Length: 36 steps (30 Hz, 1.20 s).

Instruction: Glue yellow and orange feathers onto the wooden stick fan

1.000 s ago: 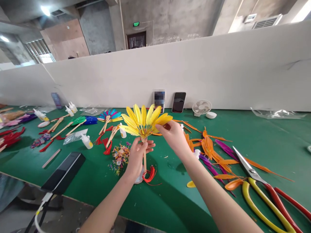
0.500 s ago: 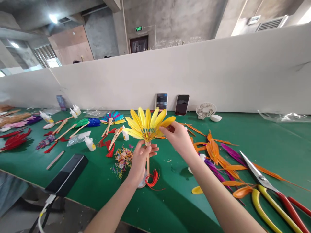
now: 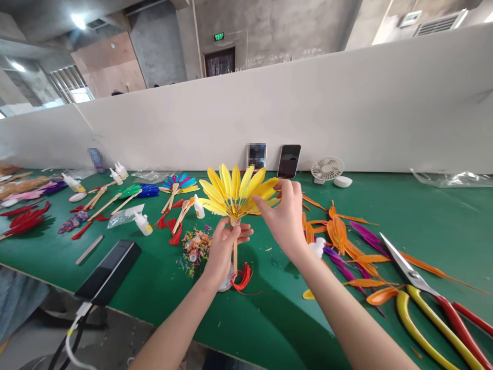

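A fan of yellow feathers stands upright in the middle, spread above a wooden handle. A red tassel hangs at the handle's lower end. My left hand is closed round the top of the handle, thumb in front, other fingers partly stretched to the right. At the fan's right side, my right hand has its thumb and fingers on the outer yellow feathers; part of its grip is hidden. Beside my left wrist lies a pile of small colourful bits.
Large scissors and loose orange feathers lie on the green table at right. Finished-looking fans, glue bottles and a black power bank are at left. A phone and small fan stand behind.
My right hand's fingers have lifted and bent over the outer feathers at the fan's right side. My left hand still holds the handle. The view has shifted slightly.
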Each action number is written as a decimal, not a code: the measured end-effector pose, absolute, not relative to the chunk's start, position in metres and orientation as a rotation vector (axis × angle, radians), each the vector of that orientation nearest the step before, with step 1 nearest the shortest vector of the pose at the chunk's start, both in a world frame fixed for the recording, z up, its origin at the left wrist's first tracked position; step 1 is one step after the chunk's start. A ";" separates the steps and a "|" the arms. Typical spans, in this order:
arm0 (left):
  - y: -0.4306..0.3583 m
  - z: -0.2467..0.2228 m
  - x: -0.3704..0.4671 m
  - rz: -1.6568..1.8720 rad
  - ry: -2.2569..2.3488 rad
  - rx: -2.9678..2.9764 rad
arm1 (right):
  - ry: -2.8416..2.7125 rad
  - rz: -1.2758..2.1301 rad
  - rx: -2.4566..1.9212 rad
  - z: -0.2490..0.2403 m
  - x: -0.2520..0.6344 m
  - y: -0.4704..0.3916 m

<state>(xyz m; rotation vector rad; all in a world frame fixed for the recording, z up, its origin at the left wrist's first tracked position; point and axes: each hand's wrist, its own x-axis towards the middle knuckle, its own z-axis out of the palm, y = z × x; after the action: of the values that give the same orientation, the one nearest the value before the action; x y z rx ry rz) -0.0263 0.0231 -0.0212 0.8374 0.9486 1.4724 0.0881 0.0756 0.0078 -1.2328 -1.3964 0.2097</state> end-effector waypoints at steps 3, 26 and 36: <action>0.023 -0.022 -0.027 1.465 0.941 0.840 | -1.427 0.128 -1.210 0.005 0.089 0.077; 0.024 -0.019 -0.026 1.459 0.946 0.824 | -1.299 0.955 -1.044 0.022 0.109 0.081; 0.022 -0.023 -0.027 1.447 0.933 0.913 | -1.316 0.939 -1.039 0.022 0.106 0.074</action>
<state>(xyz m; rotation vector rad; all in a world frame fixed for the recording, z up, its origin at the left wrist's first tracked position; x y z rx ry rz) -0.0266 0.0216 -0.0228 0.9130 0.9333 1.4471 0.1061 0.0737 0.0221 -1.0390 -1.3158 0.9389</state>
